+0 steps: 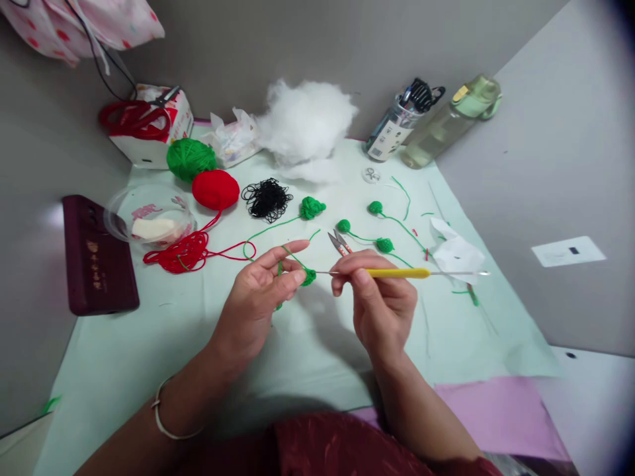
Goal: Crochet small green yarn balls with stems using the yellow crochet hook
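Note:
Between the thumb and fingers of my left hand is a small green crochet piece, with green yarn running up over the raised forefinger. My right hand grips a crochet hook by its yellow handle; the metal tip points left and meets the crochet piece. Just behind my right hand lie thread snips, partly covered by the fingers. Beyond them are small green crocheted balls with yarn tails. A larger green crocheted bundle trails a strand toward my left hand.
At the left are a phone, a clear plastic tub, a red yarn ball and a green yarn ball. White stuffing, a pen holder and a bottle stand at the back. Crumpled white paper lies right.

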A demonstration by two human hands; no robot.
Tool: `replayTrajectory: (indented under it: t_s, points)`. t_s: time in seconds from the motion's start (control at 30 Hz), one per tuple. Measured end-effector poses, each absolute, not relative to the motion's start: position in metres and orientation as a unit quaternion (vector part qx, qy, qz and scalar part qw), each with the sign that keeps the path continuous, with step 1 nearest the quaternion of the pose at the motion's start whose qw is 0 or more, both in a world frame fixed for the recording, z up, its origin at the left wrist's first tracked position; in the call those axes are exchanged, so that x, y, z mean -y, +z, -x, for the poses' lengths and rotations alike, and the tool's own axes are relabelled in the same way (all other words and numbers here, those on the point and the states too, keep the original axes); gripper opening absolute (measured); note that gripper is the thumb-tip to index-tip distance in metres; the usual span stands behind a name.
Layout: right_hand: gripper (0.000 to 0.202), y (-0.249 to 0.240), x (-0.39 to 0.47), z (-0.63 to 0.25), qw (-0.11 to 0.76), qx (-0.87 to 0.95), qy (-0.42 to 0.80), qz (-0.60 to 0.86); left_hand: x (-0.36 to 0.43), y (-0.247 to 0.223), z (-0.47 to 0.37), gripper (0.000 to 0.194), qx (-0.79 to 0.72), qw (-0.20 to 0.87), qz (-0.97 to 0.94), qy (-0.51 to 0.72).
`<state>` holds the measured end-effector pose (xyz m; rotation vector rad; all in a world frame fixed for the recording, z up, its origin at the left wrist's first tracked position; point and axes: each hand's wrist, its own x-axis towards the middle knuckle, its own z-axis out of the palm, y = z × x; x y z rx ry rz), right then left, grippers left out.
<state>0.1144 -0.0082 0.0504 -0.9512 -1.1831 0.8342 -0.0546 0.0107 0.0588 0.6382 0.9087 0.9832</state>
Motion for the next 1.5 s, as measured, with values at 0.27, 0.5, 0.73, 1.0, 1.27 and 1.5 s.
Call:
replayTrajectory:
  t_s: [0.27, 0.5, 0.73, 1.0, 1.27, 1.5]
  points:
    - [0.017, 0.050, 0.005, -0.112, 0.613, 0.566, 0.374, 0.406, -0.003, 0.058, 0.045, 0.039, -0.390, 0.741, -0.310, 0.450]
    - [0.029, 0.048, 0.013, -0.111, 0.540, 0.691, 0.159, 0.454, -0.005, 0.055, 0.041, 0.034, -0.355, 0.800, -0.208, 0.437]
    - [0.015, 0.049, 0.003, -0.116, 0.626, 0.517, 0.413, 0.412, -0.010, 0.059, 0.046, 0.031, -0.373, 0.777, -0.240, 0.446]
    - [0.012, 0.046, 0.003, -0.118, 0.608, 0.484, 0.481, 0.406, -0.007, 0.055, 0.046, 0.043, -0.404, 0.736, -0.298, 0.455]
    - [0.018, 0.053, -0.004, -0.116, 0.613, 0.407, 0.545, 0.402, -0.007, 0.062, 0.047, 0.031, -0.352, 0.803, -0.224, 0.425]
    - [0.019, 0.052, -0.004, -0.117, 0.611, 0.412, 0.566, 0.369, -0.007, 0.061, 0.045, 0.029, -0.324, 0.802, -0.236, 0.443]
